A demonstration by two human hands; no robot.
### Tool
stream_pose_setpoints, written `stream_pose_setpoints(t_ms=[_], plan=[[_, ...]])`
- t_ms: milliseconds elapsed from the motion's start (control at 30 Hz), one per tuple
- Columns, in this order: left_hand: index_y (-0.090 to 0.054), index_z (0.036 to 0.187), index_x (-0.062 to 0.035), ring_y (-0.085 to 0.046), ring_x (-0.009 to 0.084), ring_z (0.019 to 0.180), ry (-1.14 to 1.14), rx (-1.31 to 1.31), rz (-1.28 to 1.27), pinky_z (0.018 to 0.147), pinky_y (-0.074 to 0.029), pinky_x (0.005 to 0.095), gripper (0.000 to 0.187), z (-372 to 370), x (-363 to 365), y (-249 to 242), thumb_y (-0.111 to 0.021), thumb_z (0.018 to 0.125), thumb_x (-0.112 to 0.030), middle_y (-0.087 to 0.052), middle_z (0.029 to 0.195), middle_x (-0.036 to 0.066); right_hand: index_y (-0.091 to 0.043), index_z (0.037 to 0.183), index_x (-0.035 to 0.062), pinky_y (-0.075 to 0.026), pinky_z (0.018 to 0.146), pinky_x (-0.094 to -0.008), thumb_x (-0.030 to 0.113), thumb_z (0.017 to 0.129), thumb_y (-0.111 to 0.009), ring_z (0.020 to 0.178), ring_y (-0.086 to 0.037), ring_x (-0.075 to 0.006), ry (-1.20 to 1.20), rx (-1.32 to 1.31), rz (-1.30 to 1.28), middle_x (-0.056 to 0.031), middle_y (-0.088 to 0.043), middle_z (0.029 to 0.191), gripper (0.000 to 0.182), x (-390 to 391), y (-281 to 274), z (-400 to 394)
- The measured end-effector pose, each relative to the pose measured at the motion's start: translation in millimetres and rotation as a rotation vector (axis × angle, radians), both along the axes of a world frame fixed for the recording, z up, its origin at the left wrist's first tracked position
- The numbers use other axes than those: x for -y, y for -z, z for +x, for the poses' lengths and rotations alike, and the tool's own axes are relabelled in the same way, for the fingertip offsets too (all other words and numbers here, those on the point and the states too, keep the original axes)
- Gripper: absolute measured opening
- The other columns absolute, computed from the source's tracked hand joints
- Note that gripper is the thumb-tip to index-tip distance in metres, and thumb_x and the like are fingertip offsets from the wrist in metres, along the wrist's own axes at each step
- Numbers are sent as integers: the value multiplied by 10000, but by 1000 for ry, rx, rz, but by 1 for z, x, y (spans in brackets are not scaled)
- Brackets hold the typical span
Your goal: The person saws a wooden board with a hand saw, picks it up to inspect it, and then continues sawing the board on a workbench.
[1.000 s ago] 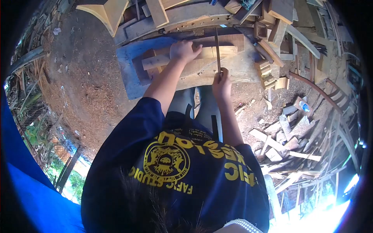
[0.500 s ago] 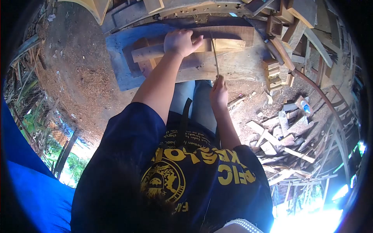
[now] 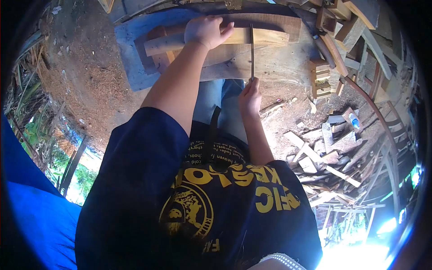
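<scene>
My left hand (image 3: 207,32) presses down on a long light wooden strip (image 3: 274,38), its fingers curled over the far edge and the thumb stretched out to the right. The strip lies across darker boards (image 3: 281,22) on a wide plank (image 3: 270,67). My right hand (image 3: 250,98) is closed round the near end of a thin, narrow saw (image 3: 252,56). That tool points away from me and crosses the strip to the right of my left hand. Its handle is mostly hidden in my fingers.
A slotted wooden block (image 3: 321,80) stands at the plank's right end. Wooden pieces and a curved rod (image 3: 364,92) are at the upper right. Offcuts (image 3: 308,150) and a small bottle (image 3: 354,121) lie on the ground at the right. Sawdust (image 3: 96,96) covers the ground at the left.
The view has shifted, so the plank and strip appear higher. The saw, slanted before, now points almost straight away from me. Both hands keep their hold.
</scene>
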State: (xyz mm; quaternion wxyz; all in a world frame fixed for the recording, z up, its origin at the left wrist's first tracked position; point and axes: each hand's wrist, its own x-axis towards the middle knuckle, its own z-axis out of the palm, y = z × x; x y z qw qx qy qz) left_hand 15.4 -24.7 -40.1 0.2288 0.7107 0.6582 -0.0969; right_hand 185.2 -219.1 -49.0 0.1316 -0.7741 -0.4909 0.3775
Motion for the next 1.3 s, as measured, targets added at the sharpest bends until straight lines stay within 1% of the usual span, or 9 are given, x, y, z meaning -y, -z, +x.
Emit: stream_pose_setpoints(t_ms=[200,433,533,567,733,1000,1100,1200,1300], plan=[[-676,816,-142,-680,275,792,-10,-15,48,707,-540,416,500,2,2,1,-405,871,-559,-697,829,95,-450,1051,70,-511,587,-527,63,899,-455,698,-634,-442,-92,81,35,-251,-634,765,152,-74,12,-13],[-682,799,-143,-681,276,784,-4,-14,38,704,-540,416,489,1,0,4,-414,868,-545,-697,820,93,-460,1048,87,-497,551,-545,97,914,-470,673,-628,-452,-113,96,-26,-251,-625,712,135,-13,0,10],[-674,786,-92,-664,286,703,29,5,55,623,-528,425,437,6,-1,-9,-477,877,-470,-677,758,124,-430,1155,72,-506,632,-573,113,898,-460,715,-631,-472,-148,103,-273,-275,-626,724,261,-27,-12,7],[-661,776,-41,-646,295,627,51,16,54,548,-515,436,396,8,-4,-15,-537,889,-399,-656,706,156,-424,1149,68,-506,637,-567,137,911,-447,724,-630,-477,-142,47,-144,-277,-627,719,248,-35,-5,6],[-657,761,-64,-649,349,672,-12,113,92,594,-529,450,459,8,0,-8,-463,881,-462,-658,729,172,-398,1134,58,-505,650,-562,141,914,-444,749,-630,-479,-225,55,-187,-305,-626,802,240,-96,-16,-2],[-646,788,-64,-650,337,757,1,83,-23,644,-521,454,458,3,-2,-16,-465,878,-474,-660,811,172,-385,1119,65,-495,654,-579,165,958,-391,763,-618,-500,-102,-95,-87,-330,-614,795,189,-24,1,2],[-650,776,-74,-656,323,743,-25,229,168,639,-523,449,434,-4,8,53,-476,871,-459,-665,789,159,-361,1123,59,-496,637,-586,176,973,-366,741,-610,-518,-120,24,-116,-340,-610,793,190,-79,-4,-12],[-656,771,-88,-661,312,719,3,90,49,625,-525,446,410,2,-1,-13,-483,864,-449,-671,772,144,-365,1105,57,-506,623,-571,179,973,-363,743,-614,-514,-151,31,-122,-335,-613,789,179,-91,-3,-11],[-665,775,-106,-664,308,701,25,100,107,609,-527,444,395,-1,0,0,-486,860,-447,-679,774,131,-376,1100,56,-519,618,-553,131,947,-387,747,-621,-502,-177,58,-55,-330,-616,788,171,-35,-1,4]])
